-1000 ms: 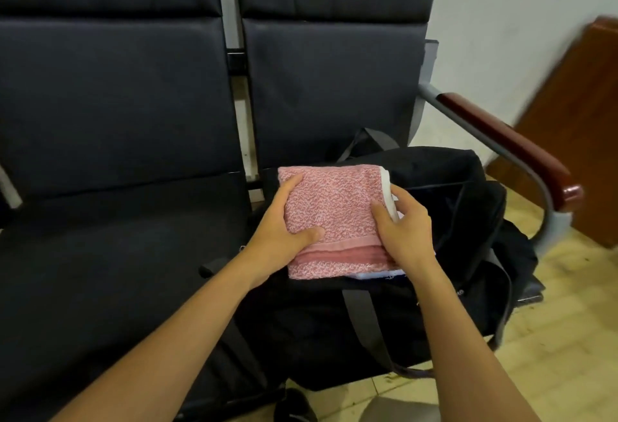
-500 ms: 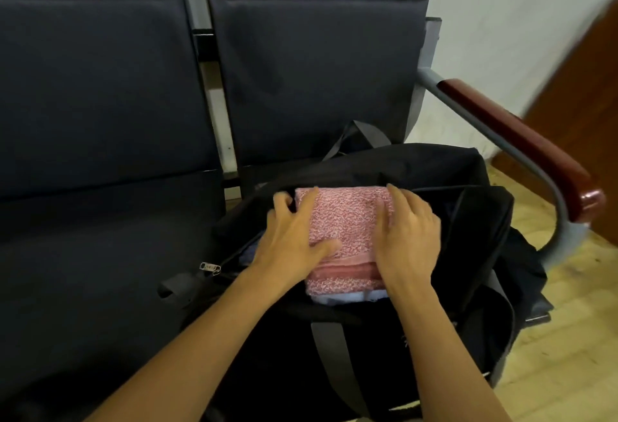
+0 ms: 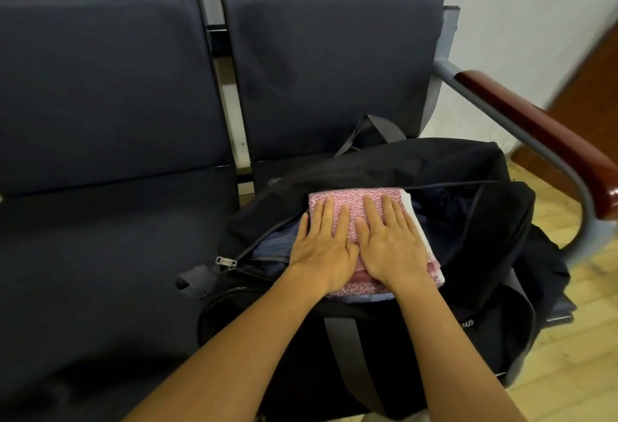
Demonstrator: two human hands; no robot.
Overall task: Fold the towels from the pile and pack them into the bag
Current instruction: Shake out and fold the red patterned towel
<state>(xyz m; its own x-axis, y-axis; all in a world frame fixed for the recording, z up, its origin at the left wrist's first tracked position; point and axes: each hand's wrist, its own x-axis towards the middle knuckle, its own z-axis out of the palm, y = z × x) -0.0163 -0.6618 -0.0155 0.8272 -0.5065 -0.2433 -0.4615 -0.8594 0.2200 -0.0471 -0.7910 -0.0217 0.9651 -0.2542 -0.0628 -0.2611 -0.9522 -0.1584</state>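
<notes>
Nubby pink terry towel, matt black cloth bag, glossy wooden armrest.

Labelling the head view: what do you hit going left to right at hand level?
Empty left seat → zipper pull → left hand → right hand, both flat on the pink towel → open bag interior → armrest.

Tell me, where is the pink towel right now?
The pink towel lies in the open black bag on the right-hand seat, under the left hand and right hand.
</notes>
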